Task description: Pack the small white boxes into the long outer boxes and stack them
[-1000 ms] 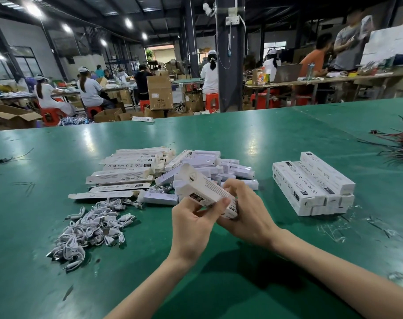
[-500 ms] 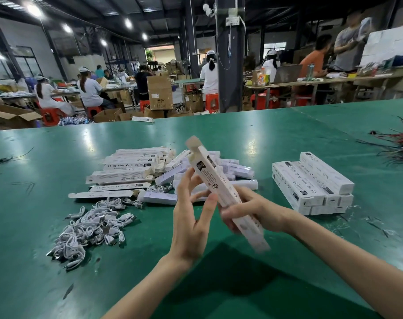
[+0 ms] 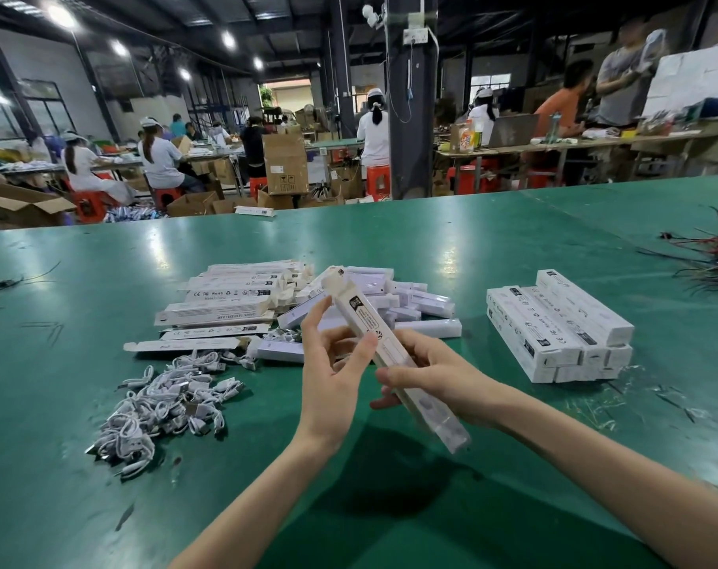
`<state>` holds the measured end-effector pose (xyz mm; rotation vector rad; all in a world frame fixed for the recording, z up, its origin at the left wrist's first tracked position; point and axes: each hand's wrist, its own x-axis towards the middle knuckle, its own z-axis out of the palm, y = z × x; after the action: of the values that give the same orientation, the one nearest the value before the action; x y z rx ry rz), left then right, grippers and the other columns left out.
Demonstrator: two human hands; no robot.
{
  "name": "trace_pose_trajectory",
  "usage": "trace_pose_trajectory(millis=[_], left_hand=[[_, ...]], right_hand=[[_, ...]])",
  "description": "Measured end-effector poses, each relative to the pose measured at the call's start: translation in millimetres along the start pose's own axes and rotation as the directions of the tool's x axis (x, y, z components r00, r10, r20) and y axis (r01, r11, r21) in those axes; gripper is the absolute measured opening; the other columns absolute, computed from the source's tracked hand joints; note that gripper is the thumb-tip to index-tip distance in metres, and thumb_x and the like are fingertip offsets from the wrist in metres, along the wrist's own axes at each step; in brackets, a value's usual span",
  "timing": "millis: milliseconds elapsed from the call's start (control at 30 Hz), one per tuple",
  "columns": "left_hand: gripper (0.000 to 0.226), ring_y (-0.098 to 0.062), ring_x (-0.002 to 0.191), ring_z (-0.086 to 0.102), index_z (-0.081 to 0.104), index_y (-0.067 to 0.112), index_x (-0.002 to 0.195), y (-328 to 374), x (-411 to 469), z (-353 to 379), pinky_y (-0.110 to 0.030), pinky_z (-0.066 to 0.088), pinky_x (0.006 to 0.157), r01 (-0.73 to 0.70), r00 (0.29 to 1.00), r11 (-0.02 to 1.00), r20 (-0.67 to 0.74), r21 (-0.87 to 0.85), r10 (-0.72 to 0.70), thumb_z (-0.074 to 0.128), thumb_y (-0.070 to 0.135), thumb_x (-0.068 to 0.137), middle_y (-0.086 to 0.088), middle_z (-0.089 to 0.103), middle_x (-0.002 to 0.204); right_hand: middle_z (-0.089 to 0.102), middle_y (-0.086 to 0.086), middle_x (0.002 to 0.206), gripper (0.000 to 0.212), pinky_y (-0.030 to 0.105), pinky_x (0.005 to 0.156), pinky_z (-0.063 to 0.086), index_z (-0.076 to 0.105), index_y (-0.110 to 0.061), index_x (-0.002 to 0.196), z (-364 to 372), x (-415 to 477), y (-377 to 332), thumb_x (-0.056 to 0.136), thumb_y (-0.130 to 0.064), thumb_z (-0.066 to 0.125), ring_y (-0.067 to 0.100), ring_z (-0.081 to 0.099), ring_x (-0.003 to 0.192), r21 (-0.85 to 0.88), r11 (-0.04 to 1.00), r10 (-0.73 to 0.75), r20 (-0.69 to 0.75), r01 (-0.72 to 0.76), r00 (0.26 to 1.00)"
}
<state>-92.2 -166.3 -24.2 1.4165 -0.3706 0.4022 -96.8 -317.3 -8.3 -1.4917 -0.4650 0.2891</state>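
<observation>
Green table (image 3: pixel 492 244), head view. Far left: heap of coiled white cables (image 3: pixel 164 400) lying loose on the table. Just behind it: pile of flattened long outer boxes (image 3: pixel 226 305), printed faces up. Touching that pile on its right: jumble of small white boxes (image 3: pixel 415 301). Centre, above the table: left hand (image 3: pixel 332 375), fingers straight and spread, thumb tip touching the face of one long outer box (image 3: pixel 369 326). That box is tilted, far end raised with its flap open, near end low and clear of the table. Right hand (image 3: pixel 435 375) grips the box at mid-length, fingers curled round it. Further right: neat stack of closed long boxes (image 3: pixel 554 326), two layers, well apart from the hands. Right edge: bundle of red and dark wires (image 3: pixel 714 256).
</observation>
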Motion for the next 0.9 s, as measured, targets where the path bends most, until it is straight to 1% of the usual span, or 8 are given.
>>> trace_pose_trajectory(millis=[67,133,200,267,333,433,733,900], left_hand=[[0.048,-0.014,0.089,0.067,0.048,0.051,0.116,-1.2,1.1,-2.0,-0.026,0.051,0.079,0.0,1.0,1.0,-0.009,0.007,0.0,0.067,0.017,0.088,-0.005,0.068,0.1],[0.044,-0.011,0.085,0.067,0.052,0.047,0.113,-0.2,1.3,-2.9,-0.022,0.051,0.076,-0.007,1.0,1.0,-0.015,0.01,0.007,0.066,0.012,0.089,-0.002,0.07,0.097],[0.041,-0.011,0.08,0.068,0.055,0.04,0.112,0.9,0.3,-2.0,-0.019,0.051,0.071,0.006,1.0,1.0,0.005,-0.012,-0.006,0.066,0.008,0.088,-0.004,0.07,0.093],[0.036,-0.015,0.08,0.068,0.055,0.032,0.111,2.0,-1.4,-0.2,-0.02,0.052,0.071,0.029,0.998,0.999,0.051,-0.039,-0.027,0.066,0.011,0.084,-0.007,0.071,0.09],[0.035,-0.016,0.082,0.068,0.054,0.022,0.112,2.8,-2.6,0.5,-0.021,0.052,0.074,0.047,0.995,0.997,0.094,-0.058,-0.042,0.063,0.012,0.079,-0.006,0.071,0.088],[0.036,-0.015,0.084,0.067,0.052,0.014,0.109,2.9,-2.2,-0.8,-0.021,0.051,0.076,0.083,0.989,0.993,0.13,-0.083,-0.072,0.062,0.01,0.075,-0.005,0.071,0.086],[0.016,-0.011,0.077,0.063,0.062,0.009,0.088,2.2,0.3,-7.1,-0.024,0.051,0.077,0.124,0.972,0.992,0.204,-0.024,-0.116,0.068,0.017,0.076,0.002,0.069,0.078],[0.019,-0.012,0.089,0.067,0.076,0.011,0.084,6.2,-0.6,-1.5,-0.031,0.056,0.082,0.127,0.986,0.99,0.117,-0.064,-0.119,0.067,0.027,0.083,-0.016,0.063,0.104]], right_hand=[[0.056,0.008,0.105,0.042,0.04,0.085,0.056,0.051,-0.015,0.121,2.7,-1.9,-0.2,0.081,-0.009,0.063,0.019,0.06,0.087,-0.048,0.999,0.027,0.05,-0.024,0.998],[0.058,0.003,0.1,0.051,0.045,0.085,0.056,0.046,-0.019,0.126,3.6,-3.2,1.6,0.079,-0.011,0.064,0.016,0.061,0.082,-0.071,0.997,0.049,0.06,-0.045,0.997],[0.059,0.008,0.108,0.066,0.052,0.08,0.056,0.037,-0.025,0.135,3.0,-3.0,1.6,0.078,-0.011,0.067,0.021,0.061,0.082,-0.002,0.999,0.041,0.03,-0.041,0.999],[0.055,0.018,0.12,0.072,0.051,0.071,0.056,0.033,-0.037,0.138,1.8,-2.0,-0.7,0.08,-0.012,0.068,0.031,0.06,0.081,0.124,0.992,0.009,-0.01,-0.007,1.0],[0.054,0.021,0.118,0.063,0.048,0.068,0.056,0.043,-0.043,0.13,-0.9,-1.1,-2.6,0.082,-0.012,0.068,0.031,0.061,0.078,0.142,0.989,-0.038,-0.028,0.042,0.999],[0.055,0.016,0.104,0.047,0.047,0.065,0.057,0.054,-0.036,0.119,-6.2,-0.7,-2.8,0.081,-0.011,0.068,0.026,0.063,0.077,0.107,0.992,-0.06,-0.002,0.06,0.998],[0.053,0.008,0.092,0.049,0.042,0.055,0.057,0.058,-0.029,0.115,-11.9,-1.5,-2.3,0.075,-0.001,0.06,0.027,0.06,0.072,0.158,0.987,0.017,0.08,-0.029,0.997],[0.047,0.01,0.092,0.043,0.032,0.043,0.052,0.055,-0.03,0.104,-13.3,-2.0,-5.7,0.07,-0.005,0.058,0.024,0.055,0.064,0.09,0.995,0.029,0.028,-0.032,0.999]])
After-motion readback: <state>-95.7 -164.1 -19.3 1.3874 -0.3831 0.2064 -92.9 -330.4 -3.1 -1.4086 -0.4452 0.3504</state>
